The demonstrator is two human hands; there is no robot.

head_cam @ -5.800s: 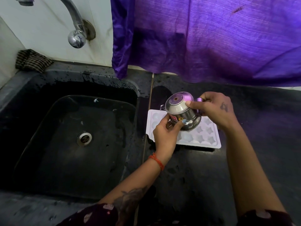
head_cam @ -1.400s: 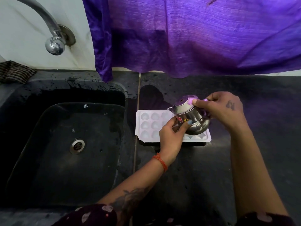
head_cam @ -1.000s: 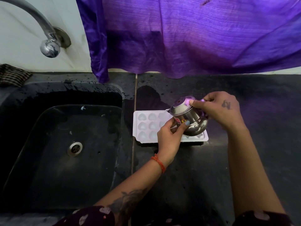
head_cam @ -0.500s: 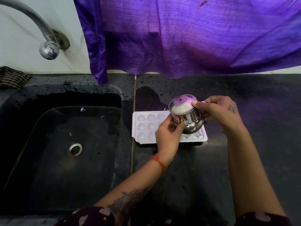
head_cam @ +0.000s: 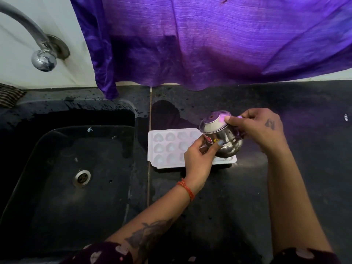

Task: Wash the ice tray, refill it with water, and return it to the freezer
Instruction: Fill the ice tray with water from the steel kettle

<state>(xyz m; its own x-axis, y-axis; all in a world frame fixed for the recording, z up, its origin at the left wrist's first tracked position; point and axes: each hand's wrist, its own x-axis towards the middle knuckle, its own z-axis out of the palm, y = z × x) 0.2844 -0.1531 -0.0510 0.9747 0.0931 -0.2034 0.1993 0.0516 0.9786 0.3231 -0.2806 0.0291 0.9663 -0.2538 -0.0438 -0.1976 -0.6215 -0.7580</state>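
Observation:
A white ice tray (head_cam: 167, 147) with heart-shaped cells lies flat on the black counter (head_cam: 238, 197), just right of the sink. A small steel pot (head_cam: 222, 138) with a lid is held tilted over the tray's right half. My right hand (head_cam: 257, 128) grips the pot from the right, its thumb pressing on the lid. My left hand (head_cam: 200, 161) supports the pot from below and from the left. The tray's right cells are hidden behind the pot and my hands. Whether water is flowing cannot be seen.
A black sink (head_cam: 72, 178) with a steel drain (head_cam: 82, 178) fills the left side. A curved steel tap (head_cam: 41, 54) juts from the white wall above it. A purple cloth (head_cam: 209, 39) hangs over the counter's back edge. A striped rag (head_cam: 8, 95) lies at far left.
Both hands have kept hold of the pot above the tray's right half, with its tilt shifting slightly. The tray has stayed in place; the camera view has drifted a little.

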